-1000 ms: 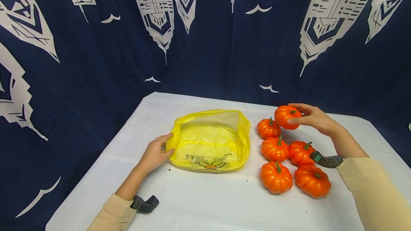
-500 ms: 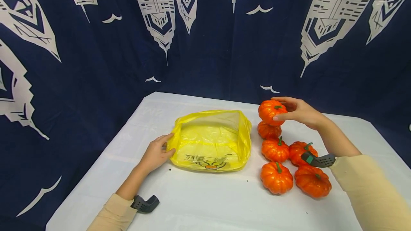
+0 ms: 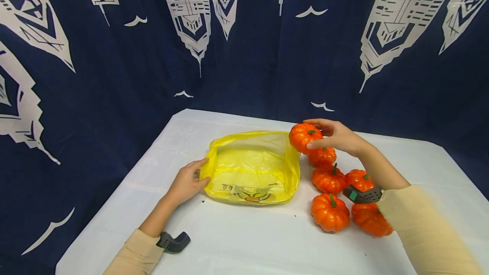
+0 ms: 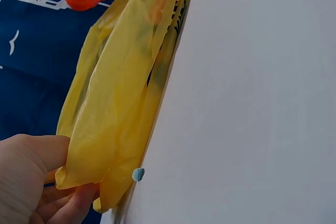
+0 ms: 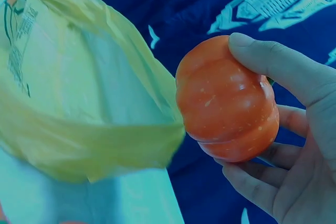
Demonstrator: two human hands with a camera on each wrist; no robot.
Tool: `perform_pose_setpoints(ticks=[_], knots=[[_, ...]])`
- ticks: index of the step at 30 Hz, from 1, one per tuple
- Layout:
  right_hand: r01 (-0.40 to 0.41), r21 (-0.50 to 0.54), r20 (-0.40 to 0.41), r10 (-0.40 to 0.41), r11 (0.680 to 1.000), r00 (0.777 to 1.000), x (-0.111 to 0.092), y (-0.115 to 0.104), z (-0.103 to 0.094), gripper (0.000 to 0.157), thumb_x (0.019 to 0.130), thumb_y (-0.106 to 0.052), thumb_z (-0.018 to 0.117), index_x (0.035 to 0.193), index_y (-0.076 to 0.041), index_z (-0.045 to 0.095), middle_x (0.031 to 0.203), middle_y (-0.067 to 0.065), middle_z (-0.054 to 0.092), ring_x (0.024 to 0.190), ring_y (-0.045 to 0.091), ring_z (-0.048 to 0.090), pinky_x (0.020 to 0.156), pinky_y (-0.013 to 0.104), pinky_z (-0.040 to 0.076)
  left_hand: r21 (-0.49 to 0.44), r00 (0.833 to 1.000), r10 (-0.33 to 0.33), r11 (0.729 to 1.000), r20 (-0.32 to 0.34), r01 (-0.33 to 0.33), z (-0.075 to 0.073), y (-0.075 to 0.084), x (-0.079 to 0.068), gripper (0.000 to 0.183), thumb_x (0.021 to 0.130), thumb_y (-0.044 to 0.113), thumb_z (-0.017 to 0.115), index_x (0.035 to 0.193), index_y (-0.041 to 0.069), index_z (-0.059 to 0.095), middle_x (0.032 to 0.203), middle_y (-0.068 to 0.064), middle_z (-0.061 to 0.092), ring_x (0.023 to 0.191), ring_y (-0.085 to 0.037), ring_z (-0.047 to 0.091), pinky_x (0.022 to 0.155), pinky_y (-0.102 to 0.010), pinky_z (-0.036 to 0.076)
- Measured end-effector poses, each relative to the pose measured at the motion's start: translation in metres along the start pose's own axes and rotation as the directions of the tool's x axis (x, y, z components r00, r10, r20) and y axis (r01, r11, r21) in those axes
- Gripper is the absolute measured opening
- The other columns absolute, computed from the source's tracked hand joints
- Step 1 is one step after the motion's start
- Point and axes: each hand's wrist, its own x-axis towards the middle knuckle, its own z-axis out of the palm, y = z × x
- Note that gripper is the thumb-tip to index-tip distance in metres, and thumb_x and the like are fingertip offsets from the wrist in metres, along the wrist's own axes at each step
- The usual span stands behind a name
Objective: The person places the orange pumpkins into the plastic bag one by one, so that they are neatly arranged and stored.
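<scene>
A yellow plastic bag [image 3: 248, 181] lies on the table with its mouth spread wide, facing up toward the head camera. My left hand [image 3: 188, 183] grips its left edge; in the left wrist view thumb and fingers pinch the yellow film [image 4: 115, 119]. My right hand [image 3: 340, 138] holds a small orange pumpkin [image 3: 304, 138] with a green stem, up at the bag's far right corner. In the right wrist view the thumb lies over the top of this pumpkin [image 5: 226, 100] and the fingers curl beneath it.
Several more orange pumpkins stand right of the bag, among them a front one [image 3: 330, 212] and one [image 3: 371, 220] partly under the right sleeve [image 3: 424, 220]. A white cloth covers the table [image 3: 244, 237]. A dark blue printed curtain [image 3: 244, 67] hangs behind.
My right hand has carried the pumpkin leftward, from above the back of the pumpkin group to the bag's right edge. The left hand keeps its grip on the bag.
</scene>
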Motion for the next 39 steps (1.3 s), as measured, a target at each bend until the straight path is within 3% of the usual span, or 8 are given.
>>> perform_pose_setpoints(ticks=[23, 31, 39], knots=[[0.026, 0.115, 0.118, -0.039, 0.993, 0.992, 0.050, -0.029, 0.072, 0.073, 0.081, -0.020, 0.079, 0.145, -0.009, 0.045, 0.138, 0.014, 0.052, 0.114, 0.029, 0.057, 0.095, 0.038, 0.051, -0.004, 1.000, 0.020, 1.000, -0.006, -0.020, -0.003, -0.001, 0.000, 0.060, 0.084, 0.007, 0.073, 0.138, -0.005, 0.050, 0.133, -0.025, 0.053, 0.104, -0.038, 0.063, 0.080, -0.038, 0.058], [0.029, 0.131, 0.106, -0.043, 0.991, 0.993, 0.058, -0.036, 0.100, 0.075, 0.082, -0.022, 0.078, 0.146, -0.005, 0.043, 0.136, 0.016, 0.053, 0.110, 0.030, 0.057, 0.094, 0.038, 0.051, -0.004, 1.000, 0.028, 1.000, 0.000, -0.028, -0.004, 0.000, 0.002, 0.060, 0.084, 0.007, 0.074, 0.138, -0.005, 0.050, 0.133, -0.025, 0.054, 0.104, -0.037, 0.063, 0.082, -0.039, 0.057], [-0.022, 0.115, 0.076, 0.014, 0.993, 0.997, 0.071, -0.035, 0.129, 0.077, 0.081, -0.026, 0.079, 0.146, -0.006, 0.043, 0.135, 0.015, 0.054, 0.114, 0.031, 0.055, 0.096, 0.042, 0.050, -0.003, 1.000, 0.016, 1.000, -0.006, -0.016, -0.003, -0.003, 0.001, 0.059, 0.084, 0.007, 0.074, 0.137, -0.005, 0.051, 0.133, -0.024, 0.054, 0.104, -0.036, 0.064, 0.082, -0.038, 0.057]])
